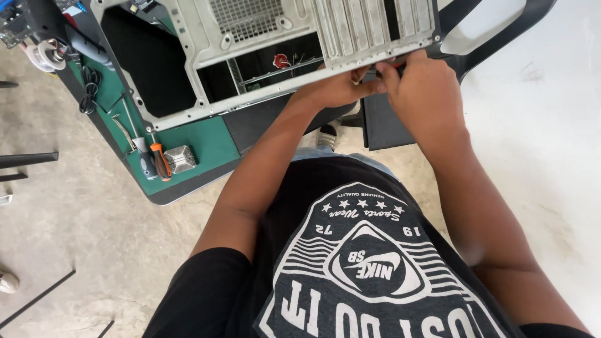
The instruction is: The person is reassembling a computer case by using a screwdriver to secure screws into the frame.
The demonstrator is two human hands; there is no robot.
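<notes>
Both forearms extend from a black printed shirt (369,269) toward the rear edge of a grey metal computer case (263,56) lying on a green mat (206,141). Left hand (335,87) and right hand (422,91) meet at the case's slot-cover edge; a small red-handled item (395,62) shows between the fingers, mostly hidden. Grip state cannot be determined. An orange-handled screwdriver (161,161) lies on the mat.

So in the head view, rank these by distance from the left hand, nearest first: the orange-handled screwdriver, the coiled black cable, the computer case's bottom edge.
1. Computer case's bottom edge: the left hand touches it.
2. Orange-handled screwdriver: lower left, on the green mat.
3. Coiled black cable: far left of the mat.
</notes>
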